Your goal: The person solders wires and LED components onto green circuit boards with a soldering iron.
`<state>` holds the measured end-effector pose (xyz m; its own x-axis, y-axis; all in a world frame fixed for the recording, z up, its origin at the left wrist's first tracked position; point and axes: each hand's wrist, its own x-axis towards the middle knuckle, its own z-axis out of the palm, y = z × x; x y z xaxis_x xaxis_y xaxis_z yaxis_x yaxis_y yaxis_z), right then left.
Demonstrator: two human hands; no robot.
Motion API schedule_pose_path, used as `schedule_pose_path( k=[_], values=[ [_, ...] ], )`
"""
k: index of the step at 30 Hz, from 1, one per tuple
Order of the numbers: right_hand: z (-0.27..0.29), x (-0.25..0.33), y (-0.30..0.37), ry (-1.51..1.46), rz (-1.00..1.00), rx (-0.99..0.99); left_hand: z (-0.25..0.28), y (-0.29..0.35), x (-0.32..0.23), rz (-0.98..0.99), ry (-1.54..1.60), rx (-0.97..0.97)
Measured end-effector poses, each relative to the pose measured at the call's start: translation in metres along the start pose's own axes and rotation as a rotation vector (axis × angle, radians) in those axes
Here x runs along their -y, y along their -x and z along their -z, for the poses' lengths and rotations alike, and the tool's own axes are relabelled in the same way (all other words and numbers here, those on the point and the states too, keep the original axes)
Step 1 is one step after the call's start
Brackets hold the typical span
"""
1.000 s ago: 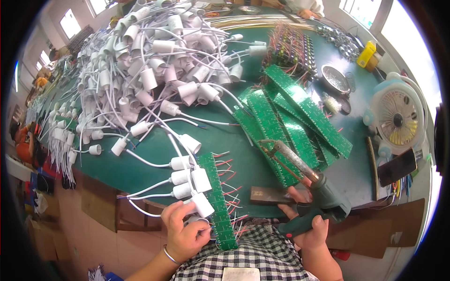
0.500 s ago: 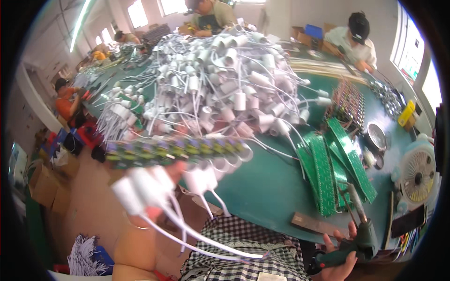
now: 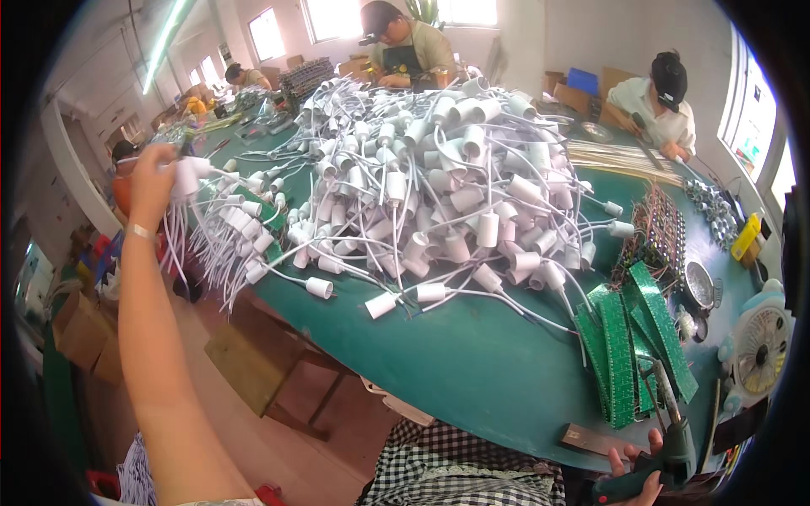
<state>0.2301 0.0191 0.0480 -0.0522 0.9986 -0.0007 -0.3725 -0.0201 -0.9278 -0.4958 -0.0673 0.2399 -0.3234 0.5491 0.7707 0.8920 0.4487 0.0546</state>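
My left hand (image 3: 156,181) is stretched out to the far left, its fingers closed round a bunch of white lamp sockets (image 3: 187,179) with white cables dangling. The circuit-board strip seen with them earlier cannot be made out here. Beneath and beside that hand lies a group of wired white sockets (image 3: 240,223) at the table's left edge. Down at the lower right, my right hand (image 3: 645,476) grips a dark green soldering gun (image 3: 675,451), whose metal tip points up toward bare green circuit-board strips (image 3: 620,358).
A big heap of white wired sockets (image 3: 456,185) covers the middle of the green table (image 3: 472,379). On the right are populated boards (image 3: 658,228), a metal dish (image 3: 699,282) and a fan (image 3: 759,350). A wooden stool (image 3: 253,358) stands below. Co-workers sit across the table.
My left hand has swung from in front of me up to the far left with the sockets. The right hand still holds the soldering gun. The whole view has shifted.
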Motion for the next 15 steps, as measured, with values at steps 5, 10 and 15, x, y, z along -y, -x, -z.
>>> schedule_pose_path(
  k=[5, 10, 15],
  values=[
    [-0.016, -0.004, 0.006, 0.049, -0.028, 0.0, -0.119, 0.029, 0.044, 0.07, -0.03, 0.346],
    [-0.018, -0.006, 0.006, 0.054, -0.036, 0.026, -0.209, 0.152, 0.05, 0.302, -0.023, 0.329],
    [-0.011, -0.009, 0.003, 0.007, -0.158, 0.004, -0.212, 0.147, 0.033, 0.315, 0.149, 0.273]
  ],
)
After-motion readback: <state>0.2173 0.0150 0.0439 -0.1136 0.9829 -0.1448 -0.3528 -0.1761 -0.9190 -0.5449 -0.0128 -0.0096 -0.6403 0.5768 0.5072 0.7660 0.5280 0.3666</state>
